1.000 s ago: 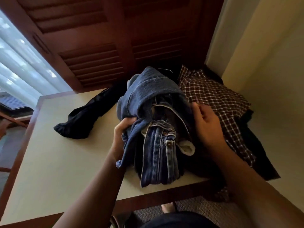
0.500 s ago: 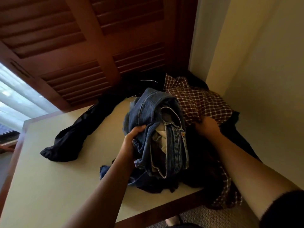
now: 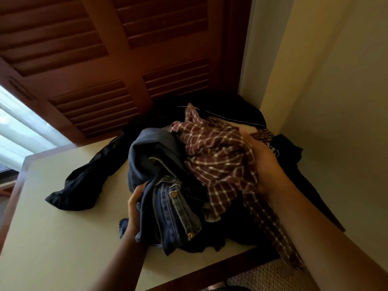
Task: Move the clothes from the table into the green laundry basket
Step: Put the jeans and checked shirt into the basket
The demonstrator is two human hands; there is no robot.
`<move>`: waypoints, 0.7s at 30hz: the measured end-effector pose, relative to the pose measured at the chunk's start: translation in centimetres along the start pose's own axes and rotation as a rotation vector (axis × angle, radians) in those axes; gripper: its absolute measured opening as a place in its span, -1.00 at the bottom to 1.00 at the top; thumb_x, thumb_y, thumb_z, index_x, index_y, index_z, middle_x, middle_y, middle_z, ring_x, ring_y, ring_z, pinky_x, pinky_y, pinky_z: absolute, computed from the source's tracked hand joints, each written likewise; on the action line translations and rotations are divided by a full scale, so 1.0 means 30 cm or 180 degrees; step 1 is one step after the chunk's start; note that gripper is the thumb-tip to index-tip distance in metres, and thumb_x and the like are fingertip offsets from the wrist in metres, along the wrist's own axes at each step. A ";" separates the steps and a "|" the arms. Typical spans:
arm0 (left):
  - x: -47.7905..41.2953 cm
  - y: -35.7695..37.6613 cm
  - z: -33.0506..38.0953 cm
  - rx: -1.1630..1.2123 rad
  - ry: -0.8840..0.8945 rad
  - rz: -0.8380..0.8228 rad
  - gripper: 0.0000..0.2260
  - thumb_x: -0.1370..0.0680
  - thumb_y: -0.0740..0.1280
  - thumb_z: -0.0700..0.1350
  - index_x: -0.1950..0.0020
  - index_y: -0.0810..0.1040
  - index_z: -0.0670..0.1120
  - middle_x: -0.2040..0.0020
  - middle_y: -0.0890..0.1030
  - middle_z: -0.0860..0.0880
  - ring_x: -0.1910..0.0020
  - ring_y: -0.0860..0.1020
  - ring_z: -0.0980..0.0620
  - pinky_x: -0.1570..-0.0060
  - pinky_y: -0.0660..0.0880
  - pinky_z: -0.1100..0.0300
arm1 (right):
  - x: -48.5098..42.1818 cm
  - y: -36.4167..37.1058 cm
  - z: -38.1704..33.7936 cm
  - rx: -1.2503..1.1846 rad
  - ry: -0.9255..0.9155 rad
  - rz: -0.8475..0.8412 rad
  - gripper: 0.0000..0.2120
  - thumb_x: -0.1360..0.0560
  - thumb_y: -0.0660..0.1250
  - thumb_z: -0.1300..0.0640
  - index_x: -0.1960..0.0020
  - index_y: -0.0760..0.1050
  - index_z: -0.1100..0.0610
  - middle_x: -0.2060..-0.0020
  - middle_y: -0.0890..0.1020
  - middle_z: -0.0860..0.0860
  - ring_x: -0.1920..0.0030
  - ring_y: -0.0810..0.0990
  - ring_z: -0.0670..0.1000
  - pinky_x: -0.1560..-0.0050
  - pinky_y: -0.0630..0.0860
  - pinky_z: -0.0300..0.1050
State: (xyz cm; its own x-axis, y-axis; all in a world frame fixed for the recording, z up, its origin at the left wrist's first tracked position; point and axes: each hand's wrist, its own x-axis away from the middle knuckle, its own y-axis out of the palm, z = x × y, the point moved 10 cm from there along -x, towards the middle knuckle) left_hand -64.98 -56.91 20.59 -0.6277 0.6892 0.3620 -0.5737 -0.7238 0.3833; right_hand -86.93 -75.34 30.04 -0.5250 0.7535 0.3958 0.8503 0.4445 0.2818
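Note:
A bundle of blue jeans point(image 3: 165, 185) and a maroon checked shirt point(image 3: 218, 162) sits bunched between my hands above the cream table point(image 3: 52, 238). My left hand point(image 3: 134, 208) grips the jeans from the left side. My right hand point(image 3: 262, 164) presses the checked shirt against the jeans from the right. A black garment point(image 3: 84, 181) lies stretched across the table to the left of the bundle. More dark clothing point(image 3: 291, 162) lies behind and to the right of my right hand. No green laundry basket is in view.
Dark louvred wooden doors point(image 3: 126, 59) stand right behind the table. A cream wall point(image 3: 336, 101) runs along the right side. A bright curtained window point(image 3: 19, 127) is at the far left. Patterned carpet point(image 3: 268, 276) shows below the table's wooden front edge.
My right hand has gathered the checked shirt and pushed it up onto the jeans. The left hand keeps its grip on the jeans. The camera has tilted upward.

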 end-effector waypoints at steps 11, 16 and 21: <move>0.059 -0.099 -0.016 0.0415 -0.0273 -0.0049 -0.64 -0.64 0.17 -0.09 0.27 0.64 -0.04 0.36 0.56 -0.02 0.33 0.56 0.06 0.18 0.49 0.07 | -0.121 -0.024 0.303 0.3076 0.1216 -0.0468 0.09 -0.32 0.20 -0.56 -0.65 -0.08 -0.04 -0.61 0.17 0.06 -0.53 0.29 0.19 -0.49 0.29 0.07; 0.073 -0.159 -0.016 0.0339 -0.0119 -0.0009 -0.78 -0.51 0.39 0.01 0.00 0.63 -0.13 0.13 0.58 -0.15 0.09 0.56 -0.09 -0.09 0.41 -0.11 | -0.108 0.012 0.294 0.3177 0.0901 -0.0894 -0.28 -0.52 0.27 -0.35 -0.57 0.27 -0.03 -0.50 0.38 -0.03 -0.36 0.45 0.04 -0.32 0.37 -0.08; 0.144 -0.220 0.020 0.0026 0.0088 0.0492 -0.77 -0.53 0.31 -0.20 0.32 0.57 -0.03 0.46 0.54 0.02 0.47 0.52 0.15 0.41 0.50 0.31 | -0.019 0.126 0.200 0.3313 0.0027 -0.0987 -0.73 -0.57 0.32 -0.19 -0.19 0.60 -0.10 -0.03 0.63 -0.25 -0.10 0.61 -0.13 0.05 0.43 -0.33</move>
State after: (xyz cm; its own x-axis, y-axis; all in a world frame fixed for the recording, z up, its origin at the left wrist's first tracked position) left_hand -63.59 -49.13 20.13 -0.7224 0.5683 0.3938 -0.4649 -0.8208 0.3318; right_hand -83.18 -71.19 25.63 -0.7192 0.5359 0.4423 0.2923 0.8108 -0.5070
